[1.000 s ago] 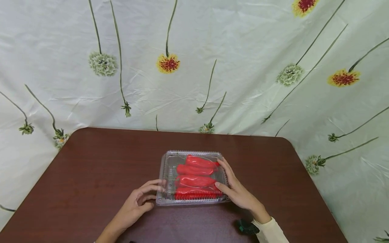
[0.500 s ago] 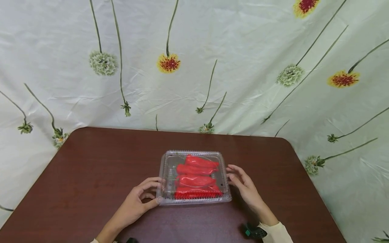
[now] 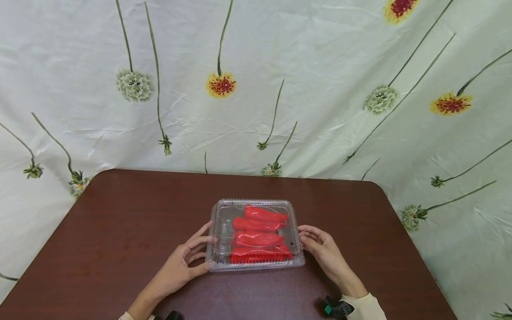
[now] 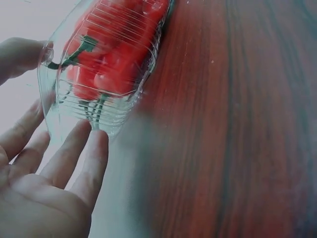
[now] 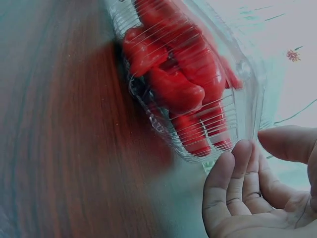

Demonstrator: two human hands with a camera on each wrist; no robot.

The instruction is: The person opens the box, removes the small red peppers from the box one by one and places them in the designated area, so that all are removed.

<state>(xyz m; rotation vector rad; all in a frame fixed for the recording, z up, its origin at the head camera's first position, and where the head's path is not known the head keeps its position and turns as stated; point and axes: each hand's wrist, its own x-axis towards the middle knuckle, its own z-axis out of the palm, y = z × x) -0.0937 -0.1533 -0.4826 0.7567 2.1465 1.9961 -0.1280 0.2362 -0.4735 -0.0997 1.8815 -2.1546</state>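
Observation:
A clear plastic clamshell box lies on the table with its lid down. Several red peppers with green stems show through its plastic. At the box's left side is my left hand, its thumb at the near corner and its fairly straight, spread fingers touching the side wall. Opposite, my right hand has its thumb and bent fingertips close together at the right rim, pinching it. The right wrist view shows that thumb against the rim edge with the fingertips just below.
A dark brown wooden table carries the box near its middle. Behind hangs a pale cloth printed with flowers. A black wrist strap with a green piece sits below my right hand.
My right hand has come off the lid's right part, drawn back to the side rim and bent its fingers there. My left fingers have spread a little upward. The box has stayed put.

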